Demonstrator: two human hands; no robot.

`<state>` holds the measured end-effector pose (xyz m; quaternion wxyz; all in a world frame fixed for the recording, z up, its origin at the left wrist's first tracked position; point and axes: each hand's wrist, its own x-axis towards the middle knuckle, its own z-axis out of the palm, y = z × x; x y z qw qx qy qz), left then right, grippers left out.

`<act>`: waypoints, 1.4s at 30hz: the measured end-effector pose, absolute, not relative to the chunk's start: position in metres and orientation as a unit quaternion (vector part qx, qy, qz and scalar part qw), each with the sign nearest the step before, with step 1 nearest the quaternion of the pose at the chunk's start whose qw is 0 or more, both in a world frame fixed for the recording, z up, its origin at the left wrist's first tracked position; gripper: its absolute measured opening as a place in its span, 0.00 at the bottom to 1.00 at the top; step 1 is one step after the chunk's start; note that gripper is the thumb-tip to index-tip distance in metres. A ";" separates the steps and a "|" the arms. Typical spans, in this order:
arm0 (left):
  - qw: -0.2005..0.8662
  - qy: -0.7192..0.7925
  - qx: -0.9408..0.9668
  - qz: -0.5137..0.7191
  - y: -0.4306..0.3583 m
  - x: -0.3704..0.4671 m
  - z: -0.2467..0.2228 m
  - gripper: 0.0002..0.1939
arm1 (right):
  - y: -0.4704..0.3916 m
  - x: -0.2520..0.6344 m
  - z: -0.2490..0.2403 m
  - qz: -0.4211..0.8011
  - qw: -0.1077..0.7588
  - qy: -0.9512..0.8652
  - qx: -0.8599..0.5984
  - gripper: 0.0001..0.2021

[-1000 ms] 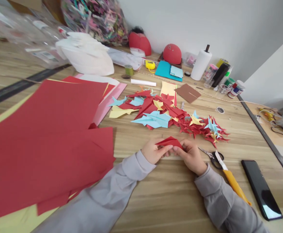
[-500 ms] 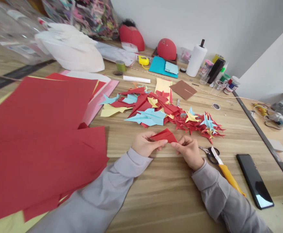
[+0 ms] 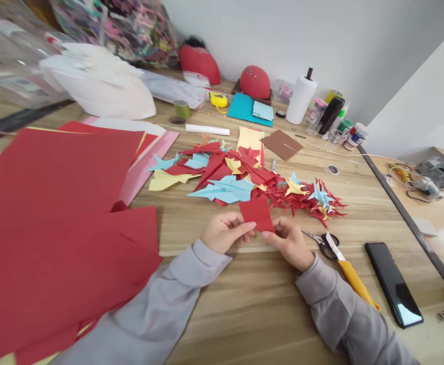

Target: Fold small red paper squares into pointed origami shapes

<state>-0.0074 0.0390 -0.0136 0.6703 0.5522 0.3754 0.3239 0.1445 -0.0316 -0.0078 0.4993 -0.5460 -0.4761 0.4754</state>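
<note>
A small red paper piece (image 3: 257, 214), roughly square, is held up between both hands above the wooden table. My left hand (image 3: 227, 231) pinches its left lower edge, with the thumb on the front. My right hand (image 3: 291, 242) grips the lower right corner between thumb and fingers. Just beyond the hands lies a long pile of folded paper shapes in red, light blue and yellow, with a light blue folded piece (image 3: 227, 189) nearest the left hand. Large red sheets (image 3: 62, 253) lie stacked on the left.
Right of my right hand lie scissors (image 3: 329, 246), an orange-handled cutter (image 3: 355, 281) and a black phone (image 3: 394, 285). A yellow tape measure (image 3: 218, 99), a blue folder (image 3: 241, 107), a white roll (image 3: 301, 99) and several bottles stand or lie farther back.
The red paper now shows a flat, roughly square face instead of a low angled shape. Both hands still hold it, and the whole view has shifted slightly.
</note>
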 end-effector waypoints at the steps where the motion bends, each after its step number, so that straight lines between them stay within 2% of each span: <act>1: 0.662 0.375 0.568 0.314 0.037 -0.007 -0.014 0.12 | -0.032 0.144 -0.007 0.484 0.488 -0.494 -0.533 0.11; 6: 0.624 0.363 0.631 0.284 0.030 -0.008 -0.015 0.09 | -0.033 0.142 -0.007 0.494 0.447 -0.525 -0.529 0.06; 17: 0.609 0.344 0.657 0.279 0.031 -0.009 -0.028 0.10 | -0.033 0.141 -0.008 0.470 0.442 -0.543 -0.538 0.06; 26: 0.665 0.339 0.606 0.276 0.030 -0.005 -0.012 0.10 | -0.032 0.142 -0.008 0.519 0.463 -0.506 -0.510 0.03; 35: 0.672 0.354 0.591 0.273 0.032 -0.006 -0.010 0.10 | -0.032 0.143 -0.005 0.512 0.454 -0.489 -0.542 0.06; 42: 0.662 0.356 0.603 0.267 0.035 -0.010 -0.013 0.11 | -0.031 0.143 -0.008 0.503 0.466 -0.478 -0.548 0.15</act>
